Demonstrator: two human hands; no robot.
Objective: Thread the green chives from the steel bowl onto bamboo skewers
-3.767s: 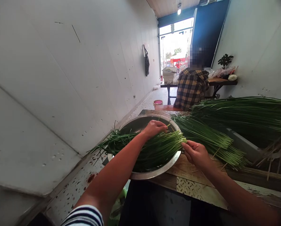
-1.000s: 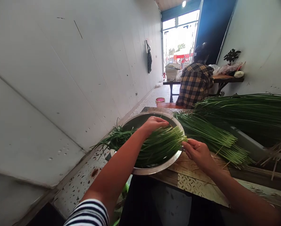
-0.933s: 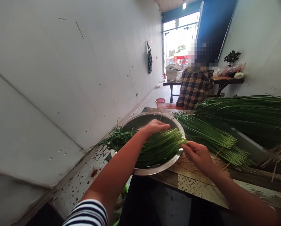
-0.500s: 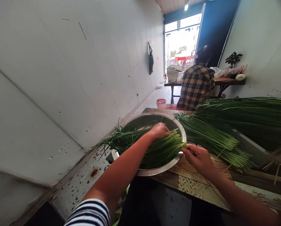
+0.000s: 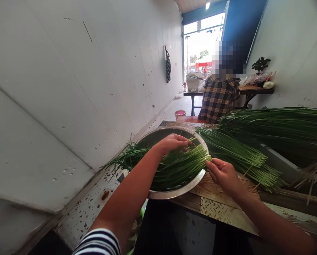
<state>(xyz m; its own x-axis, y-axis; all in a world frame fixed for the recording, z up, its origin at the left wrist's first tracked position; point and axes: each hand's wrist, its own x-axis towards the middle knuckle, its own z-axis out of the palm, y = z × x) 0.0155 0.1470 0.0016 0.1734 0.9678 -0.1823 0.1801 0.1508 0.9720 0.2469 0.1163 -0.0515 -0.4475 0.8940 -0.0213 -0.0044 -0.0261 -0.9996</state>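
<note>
A metal basin [image 5: 171, 194] holds a thick bundle of Chinese chives [image 5: 182, 164], pale cut ends to the right and leafy tips hanging over the left rim. My left hand [image 5: 173, 142] is over the basin, its fingertips closed on a few pale chive stalks. At the right rim, my right hand [image 5: 223, 173] pinches the stem ends of chives at the edge of the bundle. Its other fingers are curled in. My left forearm covers part of the leaves and the basin.
More chive bundles [image 5: 238, 152] lie right of the basin on the wood-patterned table [image 5: 219, 210]. A larger heap of long chives [image 5: 281, 122] rests over a grey crate [image 5: 279, 156]. Ahead, a person in a plaid shirt [image 5: 218, 97] sits facing away. A white wall [image 5: 68, 88] runs along the left.
My left hand has lifted off the bundle and shifted slightly left, with stalks now showing at its fingertips. My right hand stays at the stem ends. The whole view has moved slightly.
</note>
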